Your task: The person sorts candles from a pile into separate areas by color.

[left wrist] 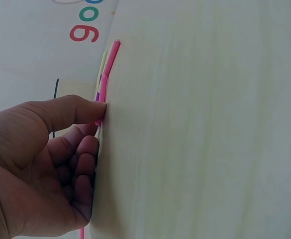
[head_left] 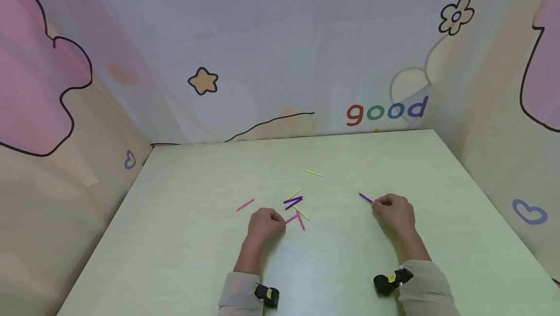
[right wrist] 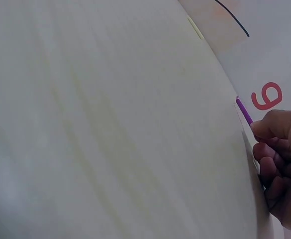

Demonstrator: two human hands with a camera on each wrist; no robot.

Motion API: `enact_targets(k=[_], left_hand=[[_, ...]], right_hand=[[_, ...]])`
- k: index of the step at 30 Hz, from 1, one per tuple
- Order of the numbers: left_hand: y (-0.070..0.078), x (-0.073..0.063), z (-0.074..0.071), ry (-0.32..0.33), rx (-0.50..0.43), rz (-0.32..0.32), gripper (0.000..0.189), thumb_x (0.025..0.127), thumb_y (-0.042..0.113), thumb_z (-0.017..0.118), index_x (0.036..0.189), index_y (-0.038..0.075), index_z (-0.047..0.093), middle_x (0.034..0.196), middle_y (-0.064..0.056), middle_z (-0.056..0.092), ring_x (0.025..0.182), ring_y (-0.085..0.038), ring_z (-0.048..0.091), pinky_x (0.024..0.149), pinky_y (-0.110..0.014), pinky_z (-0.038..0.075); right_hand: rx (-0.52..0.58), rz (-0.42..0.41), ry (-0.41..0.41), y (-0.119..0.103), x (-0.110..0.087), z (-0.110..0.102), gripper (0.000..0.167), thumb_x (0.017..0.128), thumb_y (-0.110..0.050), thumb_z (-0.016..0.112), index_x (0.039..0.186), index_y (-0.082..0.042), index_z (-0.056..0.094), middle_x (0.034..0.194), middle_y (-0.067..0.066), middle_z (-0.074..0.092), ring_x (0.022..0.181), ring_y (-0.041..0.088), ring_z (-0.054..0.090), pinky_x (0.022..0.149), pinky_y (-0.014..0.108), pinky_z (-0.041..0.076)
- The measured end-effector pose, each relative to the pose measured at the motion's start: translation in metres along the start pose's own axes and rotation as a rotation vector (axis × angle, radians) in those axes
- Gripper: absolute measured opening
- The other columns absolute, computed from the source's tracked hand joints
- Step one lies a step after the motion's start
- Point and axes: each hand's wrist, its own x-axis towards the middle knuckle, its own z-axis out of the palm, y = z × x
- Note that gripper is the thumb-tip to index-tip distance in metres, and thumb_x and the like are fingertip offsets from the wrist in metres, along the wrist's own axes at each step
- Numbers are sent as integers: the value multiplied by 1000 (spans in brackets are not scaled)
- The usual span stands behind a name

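My left hand pinches the near end of a short pink stick between thumb and forefinger, low over the table. Its far tip meets another pink stick that lies slanted beside it. In the right hand, thumb and forefinger pinch one end of a purple stick, which points away to the left. The right wrist view shows the same purple stick standing out past the thumb. Just beyond the left hand, two purple sticks lie in a loose heap with yellow sticks.
A lone pink stick lies left of the heap, and a yellow stick farther back. The pale green table meets a printed cloth wall at the back and sides. A small black camera sits on the left wrist.
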Motion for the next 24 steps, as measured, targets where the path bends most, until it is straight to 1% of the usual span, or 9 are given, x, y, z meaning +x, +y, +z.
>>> enact_targets(k=[6, 11, 17, 24], left_hand=[[-2, 2, 0, 13, 11, -2, 3, 69, 11, 71, 68, 8, 70, 67, 4, 61, 68, -14, 52, 63, -28, 44], [-3, 2, 0, 9, 14, 2, 3, 69, 11, 71, 67, 9, 70, 67, 4, 61, 67, -14, 52, 62, -28, 43], [-3, 4, 0, -4, -3, -19, 4, 70, 11, 72, 69, 8, 70, 67, 4, 60, 67, -13, 51, 62, -28, 43], [-3, 3, 1, -3, -17, -16, 3, 69, 10, 72, 70, 8, 70, 67, 4, 61, 68, -14, 51, 64, -29, 44]], right_hand=[[-31, 16, -28, 1, 1, 1, 21, 84, -19, 59, 92, -1, 66, 86, 10, 64, 83, 29, 55, 68, 39, 38], [-49, 6, -41, 1, 2, 1, 20, 84, -19, 59, 92, -2, 66, 86, 9, 64, 81, 28, 55, 65, 38, 37], [-53, 3, -45, 2, 4, 2, 20, 85, -20, 61, 94, -3, 65, 86, 8, 63, 81, 27, 55, 65, 38, 37], [-51, 6, -47, 3, 3, 3, 21, 85, -20, 61, 94, -2, 64, 87, 10, 63, 81, 28, 55, 65, 38, 38]])
